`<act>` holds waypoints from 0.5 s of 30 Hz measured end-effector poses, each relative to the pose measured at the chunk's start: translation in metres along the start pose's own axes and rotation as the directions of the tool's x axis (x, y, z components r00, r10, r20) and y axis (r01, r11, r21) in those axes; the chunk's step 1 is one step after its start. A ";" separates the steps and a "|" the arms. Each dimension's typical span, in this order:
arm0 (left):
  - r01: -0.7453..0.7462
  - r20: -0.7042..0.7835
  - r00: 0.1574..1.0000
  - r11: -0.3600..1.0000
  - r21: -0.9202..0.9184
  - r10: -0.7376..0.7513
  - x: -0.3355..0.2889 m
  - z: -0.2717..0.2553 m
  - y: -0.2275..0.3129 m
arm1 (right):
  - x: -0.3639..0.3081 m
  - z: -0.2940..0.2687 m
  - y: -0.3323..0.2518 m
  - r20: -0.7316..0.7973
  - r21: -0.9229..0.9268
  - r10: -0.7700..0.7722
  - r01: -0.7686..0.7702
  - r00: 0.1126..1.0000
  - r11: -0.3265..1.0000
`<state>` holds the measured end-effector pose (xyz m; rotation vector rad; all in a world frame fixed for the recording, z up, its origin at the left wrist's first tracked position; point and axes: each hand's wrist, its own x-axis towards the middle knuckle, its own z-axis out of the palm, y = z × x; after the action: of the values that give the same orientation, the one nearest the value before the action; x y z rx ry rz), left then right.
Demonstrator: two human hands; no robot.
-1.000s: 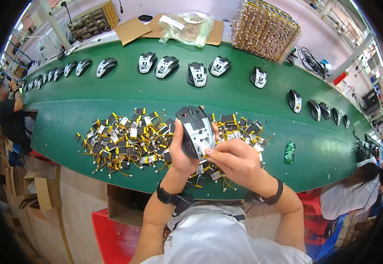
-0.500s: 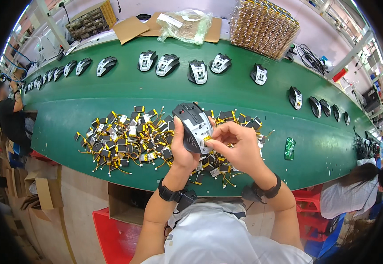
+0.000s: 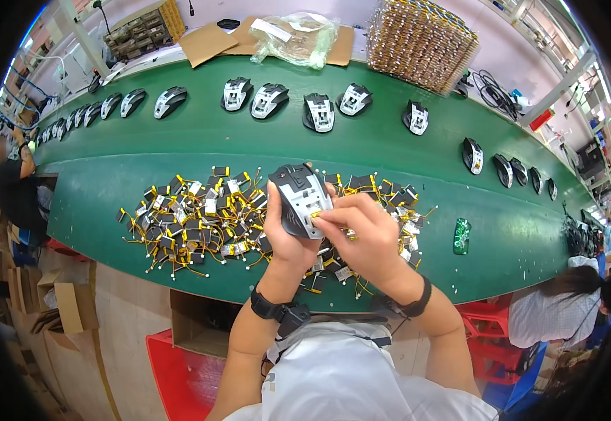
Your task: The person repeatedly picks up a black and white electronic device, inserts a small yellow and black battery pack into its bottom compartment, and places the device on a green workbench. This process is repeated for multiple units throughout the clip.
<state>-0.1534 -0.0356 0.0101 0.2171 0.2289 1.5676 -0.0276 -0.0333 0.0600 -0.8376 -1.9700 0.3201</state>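
Observation:
A black and silver computer mouse [image 3: 297, 184] is held up over the bench, with my left hand [image 3: 288, 245] wrapped round its side and underside. Thumb and fingers of my right hand [image 3: 367, 235] are pinched together at the opening in the silver part. Between them shows a small battery [image 3: 316, 215], only its yellow-taped end visible; the rest is hidden by my fingers and the mouse. Beneath and around both hands spreads a heap of flat batteries [image 3: 200, 224] with yellow tape and thin wires ending in white plugs.
Similar mice [image 3: 270, 100] stand in a curved row along the green bench [image 3: 417, 151]. A green circuit board [image 3: 462, 236] lies to the right. Behind are cardboard [image 3: 208, 46], plastic wrap [image 3: 298, 41] and a stacked block of parts [image 3: 421, 45]. Co-workers sit at both sides.
Both hands and the mouse have shifted slightly left. My right fingers have moved a little up and left at the opening, and the hand covers more of the mouse's lower end.

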 end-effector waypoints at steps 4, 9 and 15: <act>0.017 0.039 0.999 0.997 -0.075 -0.014 0.002 -0.009 0.003 | -0.021 0.011 -0.008 0.001 -0.106 -0.144 0.143 0.990 0.984; -0.061 0.016 0.998 0.998 0.014 0.061 0.002 -0.004 0.003 | -0.018 0.006 -0.001 0.078 -0.230 -0.238 0.250 0.968 0.940; -0.040 0.006 0.999 0.999 0.034 0.040 -0.001 0.004 0.006 | -0.018 -0.001 -0.009 0.165 -0.063 -0.012 0.023 0.986 0.998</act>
<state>-0.1580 -0.0363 0.0153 0.2539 0.2491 1.6036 -0.0249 -0.0517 0.0534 -0.8581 -2.1499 0.3248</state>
